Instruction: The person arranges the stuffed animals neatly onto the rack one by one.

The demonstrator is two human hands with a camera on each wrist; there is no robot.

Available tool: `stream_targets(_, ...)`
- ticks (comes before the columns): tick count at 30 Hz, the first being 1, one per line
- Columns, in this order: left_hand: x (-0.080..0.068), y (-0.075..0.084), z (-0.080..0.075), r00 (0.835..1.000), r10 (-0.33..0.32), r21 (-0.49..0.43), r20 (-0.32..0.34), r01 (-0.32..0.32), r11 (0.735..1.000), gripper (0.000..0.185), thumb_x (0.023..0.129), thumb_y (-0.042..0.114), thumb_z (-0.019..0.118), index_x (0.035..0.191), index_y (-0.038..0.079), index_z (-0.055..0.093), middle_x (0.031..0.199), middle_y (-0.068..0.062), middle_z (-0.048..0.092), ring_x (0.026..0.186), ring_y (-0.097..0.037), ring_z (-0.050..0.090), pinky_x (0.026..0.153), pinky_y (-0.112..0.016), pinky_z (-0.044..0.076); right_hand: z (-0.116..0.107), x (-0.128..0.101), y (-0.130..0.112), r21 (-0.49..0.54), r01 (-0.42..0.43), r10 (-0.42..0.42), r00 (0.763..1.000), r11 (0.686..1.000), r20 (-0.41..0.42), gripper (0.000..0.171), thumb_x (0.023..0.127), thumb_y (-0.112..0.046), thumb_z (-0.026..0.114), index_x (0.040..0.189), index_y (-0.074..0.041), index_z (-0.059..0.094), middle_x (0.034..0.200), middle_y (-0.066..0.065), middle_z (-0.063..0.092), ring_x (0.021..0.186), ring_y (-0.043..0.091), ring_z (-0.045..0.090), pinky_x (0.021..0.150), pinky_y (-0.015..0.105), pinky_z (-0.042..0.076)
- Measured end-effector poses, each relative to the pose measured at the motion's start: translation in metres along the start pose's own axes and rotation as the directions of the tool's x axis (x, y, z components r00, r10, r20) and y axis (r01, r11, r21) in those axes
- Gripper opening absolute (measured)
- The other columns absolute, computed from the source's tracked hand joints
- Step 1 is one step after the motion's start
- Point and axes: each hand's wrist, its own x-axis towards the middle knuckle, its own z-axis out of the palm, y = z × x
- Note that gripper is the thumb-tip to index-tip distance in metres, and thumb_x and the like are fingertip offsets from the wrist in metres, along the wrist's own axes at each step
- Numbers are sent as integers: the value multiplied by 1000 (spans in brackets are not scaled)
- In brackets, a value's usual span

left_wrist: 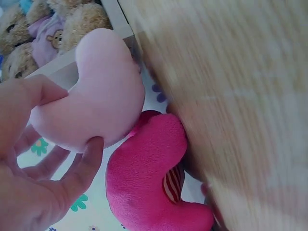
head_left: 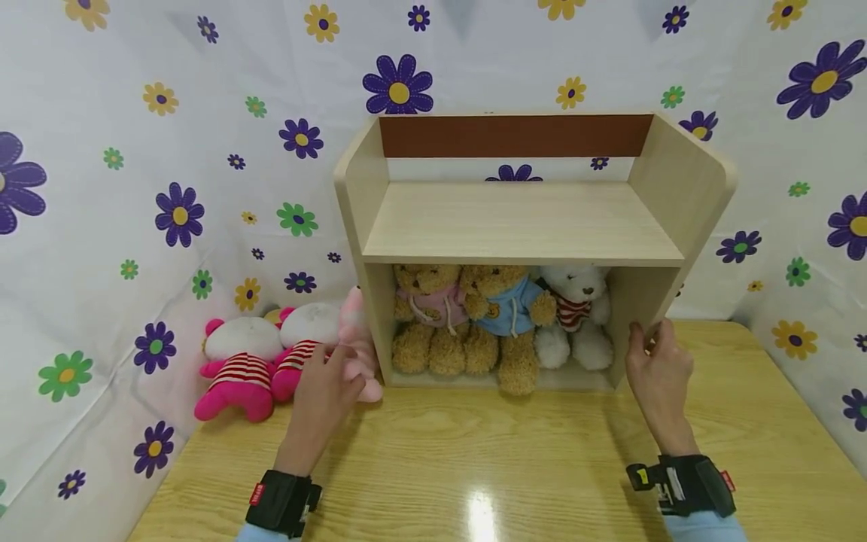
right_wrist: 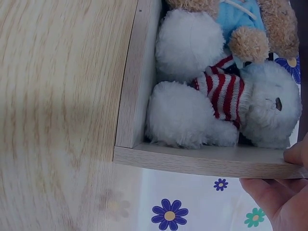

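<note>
My left hand [head_left: 321,400] pinches a light pink plush toy [left_wrist: 108,84] between thumb and fingers, close by the left side of a small wooden shelf [head_left: 521,226]. My right hand [head_left: 660,384] grips the shelf's right side panel [right_wrist: 207,161], thumb on one face and fingers on the other. Inside the lower compartment sit a brown teddy bear in a pink hoodie [head_left: 440,312], another in a blue hoodie [head_left: 511,312] and a white teddy bear [right_wrist: 180,113] in a red-striped sweater. Their head tops are hidden by the upper board.
Two magenta plush toys with striped tops, one at the far left [head_left: 240,376] and one beside my left hand [head_left: 291,369], lean near the flowered cloth backdrop [head_left: 223,150]. The shelf stands on a wood-grain table [head_left: 528,459]. Its upper board [head_left: 521,218] is bare.
</note>
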Motion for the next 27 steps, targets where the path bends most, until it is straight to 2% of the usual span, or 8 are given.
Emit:
stream_targets(3, -6, 2, -5, 998, -63, -58, -23, 61, 996, 25, 80, 5, 77, 102, 1, 66, 101, -21, 60, 82, -33, 59, 67, -44, 51, 0, -1, 1, -5, 7, -7, 1000, 1000, 0, 24, 97, -3, 64, 111, 16, 61, 94, 40, 69, 78, 53, 72, 63, 64, 56)
stream_targets(7, -16, 3, -16, 983, -183, -102, 28, 185, 977, 22, 84, 10, 72, 104, 5, 65, 105, -16, 60, 83, -28, 57, 71, -42, 49, 0, -1, 0, -1, 4, -4, 1000, 1000, -2, 23, 96, -3, 64, 110, 16, 61, 96, 41, 70, 79, 53, 72, 62, 64, 56)
stream_targets(12, -25, -3, -36, 934, -303, -47, 188, 317, 947, 25, 89, 19, 66, 111, 8, 60, 108, -13, 59, 93, -27, 56, 79, -43, 48, -1, 0, -2, 9, -4, 4, 1000, 1000, 2, 25, 97, -3, 64, 112, 17, 61, 100, 41, 69, 81, 53, 72, 64, 64, 57)
stream_targets(16, -26, -5, -49, 901, -351, 55, 255, 349, 936, 25, 91, 24, 63, 109, 7, 58, 105, -13, 58, 94, -29, 55, 79, -43, 46, -2, 1, -2, -7, 3, -3, 1000, 1000, 1, 26, 97, -4, 63, 112, 17, 61, 98, 40, 70, 78, 52, 72, 64, 64, 57)
stream_targets(19, -27, 0, -52, 943, -285, 69, 174, 277, 958, 19, 86, 13, 63, 102, 4, 60, 105, -18, 59, 98, -37, 53, 78, -47, 49, -3, 0, -2, -9, 5, -5, 1000, 1000, 2, 26, 97, -4, 63, 113, 17, 62, 99, 40, 70, 78, 52, 72, 64, 64, 57)
stream_targets(22, -26, 7, -49, 994, -98, 83, 56, 93, 992, 17, 79, -4, 65, 95, 3, 64, 106, -21, 60, 101, -43, 53, 81, -52, 51, -2, 0, -1, -2, 1, -1, 1000, 1000, 7, 26, 98, -4, 63, 114, 16, 62, 100, 39, 70, 80, 52, 72, 65, 63, 57)
stream_targets(24, -25, 10, -44, 999, 32, 124, 9, -33, 992, 23, 74, -11, 68, 92, 4, 68, 107, -21, 62, 101, -44, 56, 78, -52, 56, -2, 0, -1, 3, -1, 1, 1000, 1000, 11, 27, 98, -4, 63, 116, 16, 62, 102, 39, 70, 81, 52, 72, 65, 63, 57)
stream_targets(27, -24, 14, -37, 994, 104, 183, 16, -105, 978, 20, 75, -8, 73, 90, 5, 72, 105, -21, 64, 99, -44, 59, 78, -53, 57, -1, 0, -1, 9, -4, 4, 1000, 1000, 10, 27, 98, -4, 63, 116, 15, 62, 102, 40, 70, 81, 52, 72, 65, 63, 57)
